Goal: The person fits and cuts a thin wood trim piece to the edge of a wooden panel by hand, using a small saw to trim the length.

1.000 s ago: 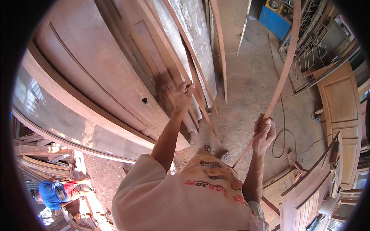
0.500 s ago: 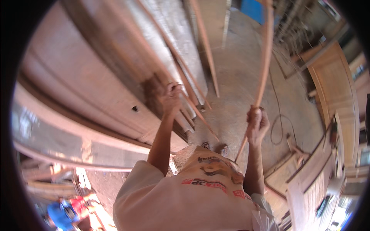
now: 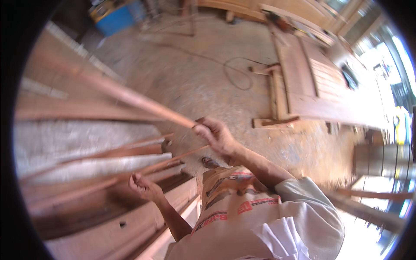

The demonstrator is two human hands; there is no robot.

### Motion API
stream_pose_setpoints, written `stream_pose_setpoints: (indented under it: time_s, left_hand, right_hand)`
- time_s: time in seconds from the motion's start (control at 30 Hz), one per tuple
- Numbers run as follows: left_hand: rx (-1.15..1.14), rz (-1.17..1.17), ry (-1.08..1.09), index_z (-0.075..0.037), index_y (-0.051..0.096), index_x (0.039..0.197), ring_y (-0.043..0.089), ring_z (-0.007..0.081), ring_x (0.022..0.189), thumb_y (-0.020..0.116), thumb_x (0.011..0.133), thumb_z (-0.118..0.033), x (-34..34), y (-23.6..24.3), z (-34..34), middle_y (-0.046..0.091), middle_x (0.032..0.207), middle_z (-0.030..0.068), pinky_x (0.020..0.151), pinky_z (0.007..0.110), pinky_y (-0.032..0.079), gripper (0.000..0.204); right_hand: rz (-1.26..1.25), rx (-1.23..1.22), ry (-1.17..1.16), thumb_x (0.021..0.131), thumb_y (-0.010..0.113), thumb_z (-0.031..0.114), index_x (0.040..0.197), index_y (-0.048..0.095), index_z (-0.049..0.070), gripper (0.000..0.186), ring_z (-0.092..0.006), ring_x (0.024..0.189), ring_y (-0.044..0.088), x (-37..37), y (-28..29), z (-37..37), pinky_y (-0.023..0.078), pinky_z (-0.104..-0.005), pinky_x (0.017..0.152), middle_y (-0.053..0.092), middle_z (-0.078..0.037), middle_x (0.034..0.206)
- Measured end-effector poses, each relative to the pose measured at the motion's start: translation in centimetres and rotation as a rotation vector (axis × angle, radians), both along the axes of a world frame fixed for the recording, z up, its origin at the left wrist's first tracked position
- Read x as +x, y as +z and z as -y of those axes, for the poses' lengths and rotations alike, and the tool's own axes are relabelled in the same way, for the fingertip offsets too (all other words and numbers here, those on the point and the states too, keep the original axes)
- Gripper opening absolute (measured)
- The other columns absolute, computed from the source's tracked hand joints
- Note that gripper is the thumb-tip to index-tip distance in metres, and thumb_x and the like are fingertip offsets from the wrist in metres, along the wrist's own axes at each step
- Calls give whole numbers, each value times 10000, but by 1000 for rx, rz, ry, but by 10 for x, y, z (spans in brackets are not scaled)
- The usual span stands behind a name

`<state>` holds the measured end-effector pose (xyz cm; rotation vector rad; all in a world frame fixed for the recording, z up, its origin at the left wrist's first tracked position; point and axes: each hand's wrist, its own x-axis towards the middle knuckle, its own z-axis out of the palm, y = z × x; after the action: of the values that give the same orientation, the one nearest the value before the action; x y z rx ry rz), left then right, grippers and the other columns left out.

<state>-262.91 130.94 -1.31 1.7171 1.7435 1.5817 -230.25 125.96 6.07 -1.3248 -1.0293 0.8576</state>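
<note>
My right hand (image 3: 216, 135) is closed around one end of a long, thin wooden strip (image 3: 143, 102), which runs up and away to the left and blurs toward its far end. Lower and to the left, my left hand (image 3: 145, 186) has its fingers curled on a second thin wooden strip (image 3: 186, 155). That strip slants over a large brown wooden panel (image 3: 108, 229) with a small dark hole in it. Other strips and boards lie beside it, next to a pale grey slab (image 3: 86, 151).
To the right a panelled wooden door (image 3: 312, 91) rests on a wooden trestle (image 3: 275, 97). A dark cable (image 3: 238, 82) loops on the concrete floor (image 3: 195, 78). A blue box (image 3: 117, 19) stands at the far left, and a grey ribbed drum (image 3: 383, 160) at the right.
My view and body have turned to the right. The right-hand strip now points to the left instead of ahead. Both hands keep their closed shape, and the door on the trestle has come further into view.
</note>
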Motion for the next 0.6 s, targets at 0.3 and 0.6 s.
stream_pose_setpoints:
  time_s: [0.3, 0.6]
  left_hand:
    - [324, -296, -802, 34, 645, 1224, 666, 285, 908, 667, 1054, -111, 196, 103, 30, 682, 1076, 183, 783, 381, 557, 225]
    - [9, -882, -1446, -27, 676, 1205, 628, 362, 1136, 879, 793, -306, 386, 167, 107, 707, 1081, 160, 1041, 524, 439, 537]
  right_hand:
    - [172, 32, -83, 1061, 661, 305, 1073, 704, -2, 310, -406, 847, 700, 86, -7, 105, 551, -462, 735, 697, -227, 904]
    - [399, -66, -74, 1040, 649, 324, 1056, 664, 11, 313, -448, 923, 680, 183, -23, 201, 549, -518, 767, 689, -195, 981]
